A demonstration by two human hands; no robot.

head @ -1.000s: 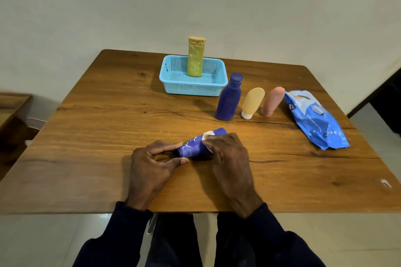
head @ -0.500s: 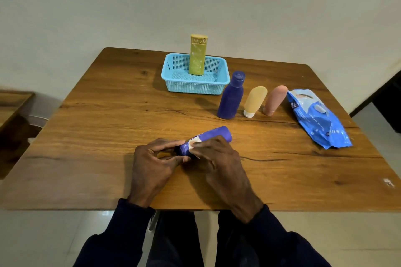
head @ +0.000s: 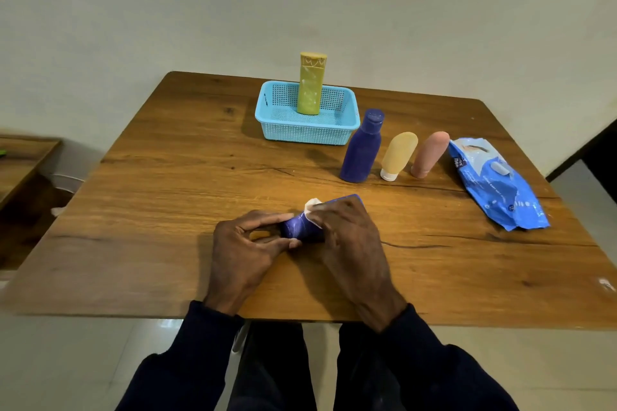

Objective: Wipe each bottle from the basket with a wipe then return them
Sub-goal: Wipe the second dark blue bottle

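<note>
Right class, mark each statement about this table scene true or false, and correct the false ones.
1. A yellow-green bottle stands upright in the blue basket. True.
2. The wipes pack lies left of the basket. False: it lies at the right, beyond the pink tube.
3. The right hand presses a white wipe onto the purple tube, whose end the left hand grips. True.
4. The dark blue bottle lies on its side. False: it stands upright beside the basket.
</note>
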